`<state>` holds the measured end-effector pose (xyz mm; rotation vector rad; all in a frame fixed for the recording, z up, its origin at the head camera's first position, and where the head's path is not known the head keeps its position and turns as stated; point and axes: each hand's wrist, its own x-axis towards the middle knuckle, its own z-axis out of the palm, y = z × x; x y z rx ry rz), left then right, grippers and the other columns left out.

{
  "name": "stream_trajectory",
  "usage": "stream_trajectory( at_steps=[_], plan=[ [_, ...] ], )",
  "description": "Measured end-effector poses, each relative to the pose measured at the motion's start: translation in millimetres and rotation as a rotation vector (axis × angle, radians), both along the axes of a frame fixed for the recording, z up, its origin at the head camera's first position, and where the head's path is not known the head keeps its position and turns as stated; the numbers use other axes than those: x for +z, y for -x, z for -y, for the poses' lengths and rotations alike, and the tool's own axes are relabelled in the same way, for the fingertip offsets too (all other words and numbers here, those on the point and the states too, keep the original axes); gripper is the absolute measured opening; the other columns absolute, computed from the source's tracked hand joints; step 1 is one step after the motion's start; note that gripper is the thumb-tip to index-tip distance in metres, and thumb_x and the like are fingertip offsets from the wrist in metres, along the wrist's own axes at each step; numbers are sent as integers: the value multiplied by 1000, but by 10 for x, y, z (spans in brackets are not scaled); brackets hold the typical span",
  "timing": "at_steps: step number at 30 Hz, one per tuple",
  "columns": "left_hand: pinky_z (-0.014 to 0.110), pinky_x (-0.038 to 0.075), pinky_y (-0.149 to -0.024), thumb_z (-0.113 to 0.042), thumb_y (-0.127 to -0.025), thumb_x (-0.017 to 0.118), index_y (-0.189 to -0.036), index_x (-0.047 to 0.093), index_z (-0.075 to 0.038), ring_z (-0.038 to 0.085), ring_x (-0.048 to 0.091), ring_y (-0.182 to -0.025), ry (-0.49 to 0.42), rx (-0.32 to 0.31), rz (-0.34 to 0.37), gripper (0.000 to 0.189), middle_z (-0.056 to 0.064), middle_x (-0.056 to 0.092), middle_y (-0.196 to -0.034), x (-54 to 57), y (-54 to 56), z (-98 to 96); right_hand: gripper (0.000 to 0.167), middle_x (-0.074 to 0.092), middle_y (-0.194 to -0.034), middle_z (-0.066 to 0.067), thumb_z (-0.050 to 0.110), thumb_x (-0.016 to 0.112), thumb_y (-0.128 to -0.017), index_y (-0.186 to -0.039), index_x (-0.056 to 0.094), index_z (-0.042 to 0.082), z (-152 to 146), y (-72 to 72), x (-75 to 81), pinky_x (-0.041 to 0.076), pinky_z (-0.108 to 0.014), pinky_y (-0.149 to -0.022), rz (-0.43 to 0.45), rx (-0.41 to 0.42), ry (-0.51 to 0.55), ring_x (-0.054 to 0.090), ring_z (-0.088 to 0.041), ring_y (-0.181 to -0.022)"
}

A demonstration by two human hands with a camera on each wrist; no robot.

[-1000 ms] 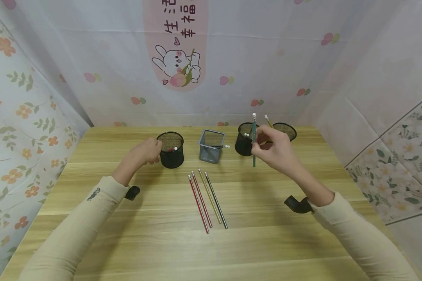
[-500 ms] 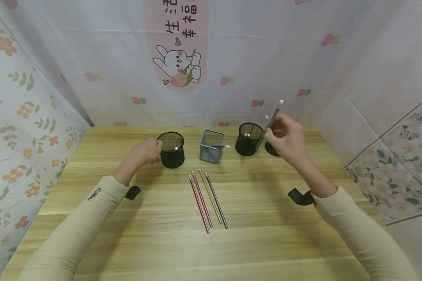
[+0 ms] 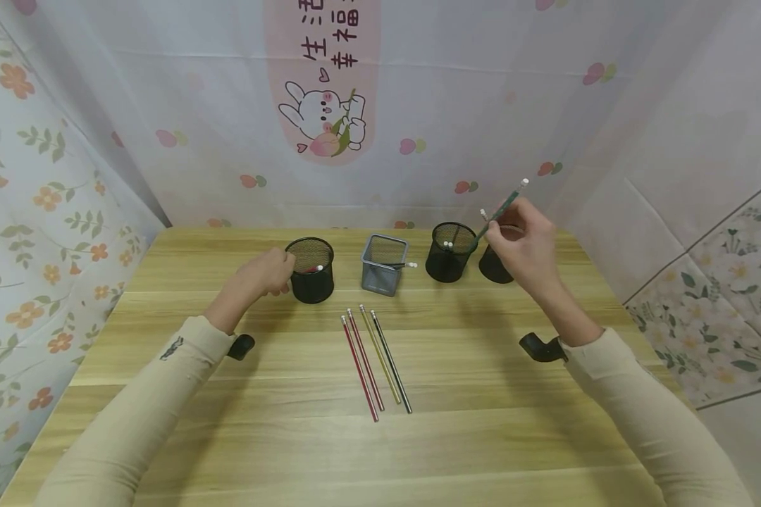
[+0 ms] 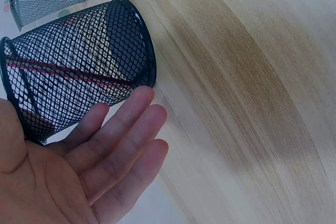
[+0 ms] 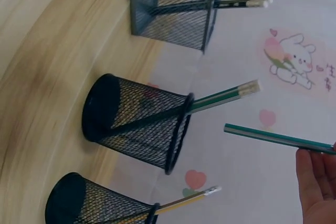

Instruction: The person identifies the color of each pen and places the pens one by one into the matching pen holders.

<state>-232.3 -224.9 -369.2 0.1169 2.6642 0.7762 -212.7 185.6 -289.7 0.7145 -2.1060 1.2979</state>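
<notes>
Four-fingered side outward, my left hand [image 3: 264, 273] holds the rim of the leftmost black mesh pencil cup [image 4: 79, 56], where a red pencil [image 4: 68, 73] leans inside. Its thumb tip is mostly hidden. My right hand [image 3: 528, 243] pinches a green pencil [image 5: 273, 137], tilted with its eraser end up and its lower end over the black mesh cup [image 3: 445, 266] right of centre. That cup holds green pencils [image 5: 226, 98]. Partly behind my right hand stands another black mesh cup [image 3: 495, 268] with a yellow pencil [image 5: 181, 202].
A grey square mesh cup [image 3: 380, 280] with black pencils [image 5: 241, 2] stands between the black cups. On the wooden table [image 3: 279, 436] lie two red pencils [image 3: 361, 373], a yellow pencil [image 3: 380, 355] and a dark pencil [image 3: 391, 362]. A patterned cloth [image 3: 215, 91] hangs behind.
My right hand has moved right with the green pencil, which has gone from upright to tilted, then lifted slightly over the cup. My left hand stays at its cup.
</notes>
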Motion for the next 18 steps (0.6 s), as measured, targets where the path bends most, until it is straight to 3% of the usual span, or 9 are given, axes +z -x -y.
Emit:
stream_trajectory(
  at_steps=[5, 14, 18],
  plan=[
    [36, 48, -60, -25, -110, 17, -120, 59, 9, 28, 61, -75, -4, 0, 6, 55, 18, 69, -94, 16, -10, -10, 11, 63, -92, -28, -17, 57, -87, -98, 59, -15, -5, 46, -65, 53, -20, -73, -13, -22, 9, 65, -20, -81],
    [34, 47, -58, -24, -110, 18, -118, 60, 9, 27, 59, -73, -10, -1, 11, 54, 19, 68, -94, 19, -7, -21, 14, 61, -90, -27, -25, 57, -84, -95, 59, -16, 40, 125, -243, 54, -22, -78, -34, 2, -114, 66, -40, -84],
    [33, 45, -56, -24, -110, 18, -122, 58, 10, 25, 57, -69, -12, 3, 15, 54, 19, 68, -93, 16, -8, -24, 15, 61, -92, -25, -25, 58, -84, -94, 60, -14, -6, 288, -373, 56, -27, -78, -57, 0, -117, 67, -38, -85]
  ],
)
